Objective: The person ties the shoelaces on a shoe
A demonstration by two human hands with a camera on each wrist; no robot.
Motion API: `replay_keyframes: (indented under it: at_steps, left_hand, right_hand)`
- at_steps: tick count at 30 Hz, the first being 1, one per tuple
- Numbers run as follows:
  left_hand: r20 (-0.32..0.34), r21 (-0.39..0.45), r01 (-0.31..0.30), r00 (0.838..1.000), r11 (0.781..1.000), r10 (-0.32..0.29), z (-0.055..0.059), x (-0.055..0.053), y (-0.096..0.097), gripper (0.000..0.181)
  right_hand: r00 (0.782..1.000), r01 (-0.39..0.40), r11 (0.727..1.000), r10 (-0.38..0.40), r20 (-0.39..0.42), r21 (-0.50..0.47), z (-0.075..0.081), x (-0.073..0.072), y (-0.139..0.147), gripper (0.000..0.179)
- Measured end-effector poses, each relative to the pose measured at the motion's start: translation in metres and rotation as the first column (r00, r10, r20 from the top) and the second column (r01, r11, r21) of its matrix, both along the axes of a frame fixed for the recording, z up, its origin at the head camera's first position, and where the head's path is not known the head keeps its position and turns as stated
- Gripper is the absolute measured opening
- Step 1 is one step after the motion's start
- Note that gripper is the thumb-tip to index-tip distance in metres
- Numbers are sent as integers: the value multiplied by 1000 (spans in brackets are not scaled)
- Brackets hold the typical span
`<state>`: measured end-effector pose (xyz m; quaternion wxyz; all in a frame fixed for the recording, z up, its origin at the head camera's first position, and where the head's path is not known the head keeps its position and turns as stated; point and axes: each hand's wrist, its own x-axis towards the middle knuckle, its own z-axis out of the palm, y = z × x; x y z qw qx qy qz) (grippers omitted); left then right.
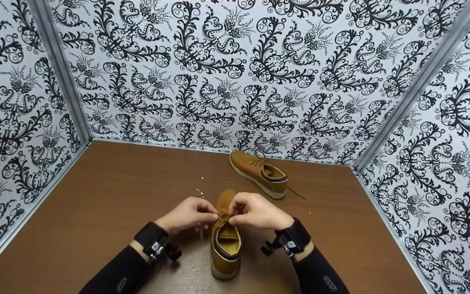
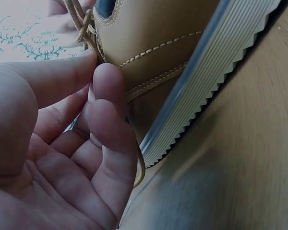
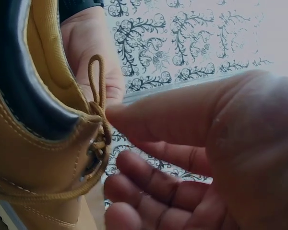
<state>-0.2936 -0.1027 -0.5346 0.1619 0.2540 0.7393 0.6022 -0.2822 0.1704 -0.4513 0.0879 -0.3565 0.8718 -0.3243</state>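
A tan lace-up shoe point(image 1: 226, 265) stands upright on the table, its heel toward me and its toe pointing away. My left hand point(image 1: 188, 214) pinches a brown shoelace point(image 2: 76, 17) between thumb and index finger, on the shoe's left side. From the other side, my right hand point(image 1: 257, 212) pinches the lace at the knot, its other fingers loosely bent. A lace loop point(image 3: 97, 76) stands up from the knot in the right wrist view, and one strand hangs across the shoe's side. The right fingertips are partly hidden behind the thumb and knot.
A second tan shoe point(image 1: 276, 185) stands near the back wall, right of centre, with a lace end trailing on the table point(image 1: 137, 179). Small pale specks lie beyond the left hand. Patterned walls point(image 1: 227, 81) enclose the back and sides.
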Motion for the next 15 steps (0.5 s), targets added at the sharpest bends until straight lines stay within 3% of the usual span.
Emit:
replay_keyframes:
  at_steps: [15]
  left_hand:
    - [-5, -16, -1, 1000, 1000, 1, 2, 2, 1, 17]
  right_hand:
    - [993, -106, 993, 102, -60, -57, -8, 1, -11, 15]
